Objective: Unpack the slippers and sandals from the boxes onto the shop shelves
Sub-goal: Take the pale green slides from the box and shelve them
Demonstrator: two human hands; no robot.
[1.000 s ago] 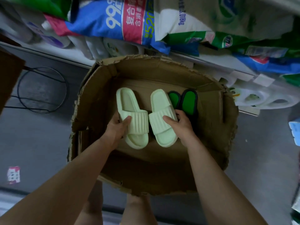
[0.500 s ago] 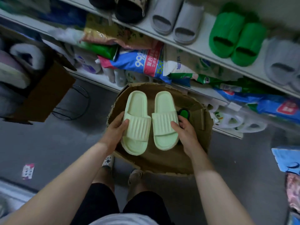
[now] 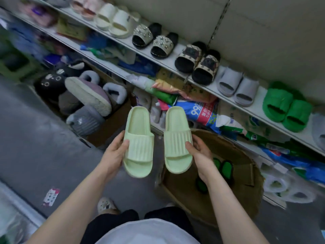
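My left hand is clamped on the outer edge of one pale green ribbed foam slipper, thumb over the strap and fingers hidden beneath. My right hand grips the matching pale green twin slipper the same way. The two hang side by side, slightly apart, over the floor and the left rim of the round brown cardboard box. They look light, slightly squashy and grippy rather than slick, so I judge the strap-and-sole edge the surest hold. A small green-and-black sandal pair lies in the box. On the far right, the white shop shelf shows a bare strip between the grey slides and the bright green slides.
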